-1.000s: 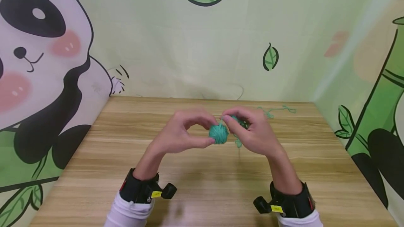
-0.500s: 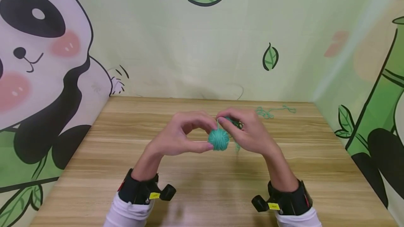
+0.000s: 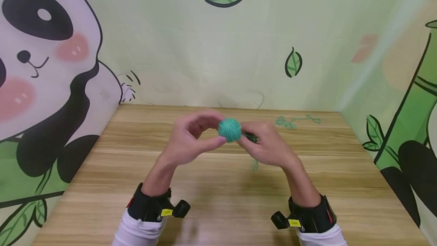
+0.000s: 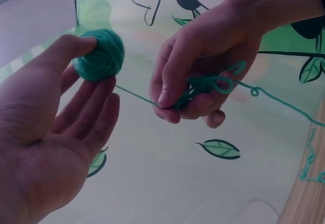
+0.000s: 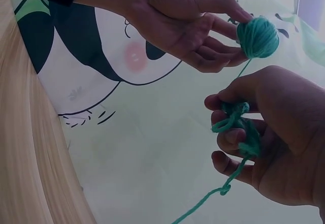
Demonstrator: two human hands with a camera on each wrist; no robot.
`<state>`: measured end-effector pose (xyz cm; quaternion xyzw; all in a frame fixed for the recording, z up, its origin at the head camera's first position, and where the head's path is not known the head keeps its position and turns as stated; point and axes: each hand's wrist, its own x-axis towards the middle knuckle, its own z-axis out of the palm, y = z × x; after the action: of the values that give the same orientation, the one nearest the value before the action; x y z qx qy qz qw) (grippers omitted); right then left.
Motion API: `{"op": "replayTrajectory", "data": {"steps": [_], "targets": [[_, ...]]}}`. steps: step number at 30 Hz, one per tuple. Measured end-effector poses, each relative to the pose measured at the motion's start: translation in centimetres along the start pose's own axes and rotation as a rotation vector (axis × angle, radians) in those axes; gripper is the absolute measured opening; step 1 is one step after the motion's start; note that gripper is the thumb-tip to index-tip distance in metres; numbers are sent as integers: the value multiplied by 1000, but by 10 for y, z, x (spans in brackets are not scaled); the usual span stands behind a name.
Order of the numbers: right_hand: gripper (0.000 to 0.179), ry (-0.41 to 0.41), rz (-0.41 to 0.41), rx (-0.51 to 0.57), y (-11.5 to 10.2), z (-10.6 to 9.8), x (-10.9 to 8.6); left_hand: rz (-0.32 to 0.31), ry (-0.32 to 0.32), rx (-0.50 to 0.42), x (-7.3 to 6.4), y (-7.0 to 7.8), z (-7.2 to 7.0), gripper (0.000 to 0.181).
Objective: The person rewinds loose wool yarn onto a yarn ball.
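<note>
A small ball of teal yarn [image 3: 230, 130] is held up above the table between the thumb and fingertips of my left hand [image 3: 191, 137]. Just to its right, my right hand [image 3: 269, 143] pinches the strand between thumb and forefinger and keeps a loose bunch of yarn [image 5: 241, 127] in its curled fingers. In the left wrist view a taut strand [image 4: 136, 95] runs from the ball to the right fingertips. A slack tail of yarn [image 4: 284, 104] with a small knot or loop leaves the bunch and trails away from the right hand.
More loose teal yarn [image 3: 286, 122] lies in squiggles near the back right of the wooden table [image 3: 218, 200]. Behind the table stands a pale green wall covering [image 3: 170, 29] with panda and leaf prints. Each wrist wears a black camera strap [image 3: 150, 204].
The ball first dropped slightly, then rose up and left with my left hand, turned in its fingers. My right hand has shifted left and a little down, still pinching the yarn.
</note>
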<state>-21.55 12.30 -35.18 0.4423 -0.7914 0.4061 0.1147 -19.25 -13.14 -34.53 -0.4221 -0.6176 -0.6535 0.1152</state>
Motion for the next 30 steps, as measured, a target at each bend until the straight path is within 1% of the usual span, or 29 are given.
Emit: {"op": "replayTrajectory", "data": {"steps": [5, 9, 12, 14, 18, 22, 30], "targets": [[15, -44, 4, 16, 1, 2, 0, -7, 100, 26, 2, 1, -1, 42], [18, -70, -2, 16, -1, 2, 0, -21, 182, 59, 3, 1, -2, 42], [20, -89, -14, 20, -2, 2, 1, -24, 226, 99, 4, -1, -3, 41], [20, -96, -22, 28, -3, 2, 1, -21, 244, 128, 4, -3, -3, 41], [19, -105, -36, 48, -6, 1, -1, -14, 262, 181, 4, -7, -3, 42], [19, -108, -56, 74, -11, -1, -2, -11, 261, 228, 4, -10, -2, 42], [21, -80, -114, 137, -17, -5, -4, -36, 233, 315, 3, -11, -2, 41]]}}
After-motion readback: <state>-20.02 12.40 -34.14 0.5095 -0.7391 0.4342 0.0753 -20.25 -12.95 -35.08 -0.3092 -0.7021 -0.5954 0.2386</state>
